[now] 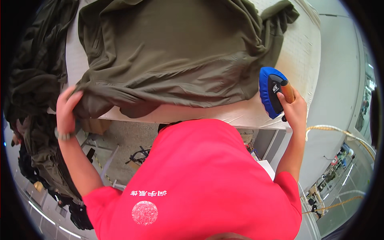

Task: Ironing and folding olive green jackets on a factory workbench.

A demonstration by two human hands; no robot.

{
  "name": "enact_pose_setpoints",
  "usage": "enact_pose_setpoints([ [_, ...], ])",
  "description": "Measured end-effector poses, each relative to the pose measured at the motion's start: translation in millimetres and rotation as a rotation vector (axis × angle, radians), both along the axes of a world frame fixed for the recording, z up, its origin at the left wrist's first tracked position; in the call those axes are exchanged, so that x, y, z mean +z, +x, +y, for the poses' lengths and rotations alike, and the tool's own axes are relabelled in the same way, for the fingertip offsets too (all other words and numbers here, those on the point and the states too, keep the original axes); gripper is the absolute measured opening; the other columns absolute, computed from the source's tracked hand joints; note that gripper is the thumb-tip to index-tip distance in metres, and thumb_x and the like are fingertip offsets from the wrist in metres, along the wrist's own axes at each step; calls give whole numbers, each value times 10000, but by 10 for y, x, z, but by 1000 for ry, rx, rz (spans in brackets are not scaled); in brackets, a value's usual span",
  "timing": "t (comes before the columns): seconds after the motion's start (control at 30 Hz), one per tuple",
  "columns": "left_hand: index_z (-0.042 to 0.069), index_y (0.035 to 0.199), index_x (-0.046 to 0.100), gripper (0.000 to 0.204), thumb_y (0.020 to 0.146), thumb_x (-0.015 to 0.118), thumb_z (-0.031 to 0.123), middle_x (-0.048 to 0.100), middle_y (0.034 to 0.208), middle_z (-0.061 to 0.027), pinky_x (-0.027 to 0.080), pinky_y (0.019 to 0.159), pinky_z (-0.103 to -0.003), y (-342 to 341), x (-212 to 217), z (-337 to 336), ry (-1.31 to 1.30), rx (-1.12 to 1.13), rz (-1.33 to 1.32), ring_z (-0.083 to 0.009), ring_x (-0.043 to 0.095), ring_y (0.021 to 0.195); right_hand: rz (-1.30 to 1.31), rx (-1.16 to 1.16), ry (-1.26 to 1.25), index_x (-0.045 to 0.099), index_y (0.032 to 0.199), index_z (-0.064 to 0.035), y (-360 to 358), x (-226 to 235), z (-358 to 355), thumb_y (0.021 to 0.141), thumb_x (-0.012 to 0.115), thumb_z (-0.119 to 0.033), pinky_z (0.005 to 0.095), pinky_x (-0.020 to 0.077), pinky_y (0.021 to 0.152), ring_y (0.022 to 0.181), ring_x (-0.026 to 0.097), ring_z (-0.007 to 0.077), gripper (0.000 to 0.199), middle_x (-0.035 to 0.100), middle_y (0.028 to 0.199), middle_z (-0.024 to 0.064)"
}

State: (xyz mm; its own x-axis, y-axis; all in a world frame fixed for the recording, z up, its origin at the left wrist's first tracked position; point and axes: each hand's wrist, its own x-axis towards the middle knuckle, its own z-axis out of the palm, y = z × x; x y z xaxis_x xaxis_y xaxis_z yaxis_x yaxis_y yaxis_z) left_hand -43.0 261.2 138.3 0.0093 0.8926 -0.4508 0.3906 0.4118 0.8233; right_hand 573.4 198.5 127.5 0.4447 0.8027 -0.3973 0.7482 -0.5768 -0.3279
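Observation:
An olive-green garment (pixel 172 56) lies spread over a white ironing table (pixel 298 56). My left hand (pixel 67 107) grips the garment's near left edge, pinching the cloth at the table's corner. My right hand (pixel 294 108) is closed around the brown wooden handle of a blue iron (pixel 270 90), which stands tilted on the table's near right edge, just right of the garment and apart from it.
A heap of dark olive garments (pixel 34 80) hangs at the left of the table. Below the table's near edge are a grey floor, a metal frame (pixel 140 154) and yellowish hoses (pixel 340 130) at the right. My red shirt fills the lower middle.

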Motion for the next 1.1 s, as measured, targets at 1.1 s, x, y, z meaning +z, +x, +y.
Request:
enact_pose_setpoints([
  [1.1,60,1293,583,351,1024,567,284,659,1238,-124,548,956,-446,874,-1300,-2465,264,1143,-592,-260,664,1052,-574,440,793,690,1116,-58,807,-830,-227,922,714,-297,423,537,789,895,693,329,310,715,1053,141],
])
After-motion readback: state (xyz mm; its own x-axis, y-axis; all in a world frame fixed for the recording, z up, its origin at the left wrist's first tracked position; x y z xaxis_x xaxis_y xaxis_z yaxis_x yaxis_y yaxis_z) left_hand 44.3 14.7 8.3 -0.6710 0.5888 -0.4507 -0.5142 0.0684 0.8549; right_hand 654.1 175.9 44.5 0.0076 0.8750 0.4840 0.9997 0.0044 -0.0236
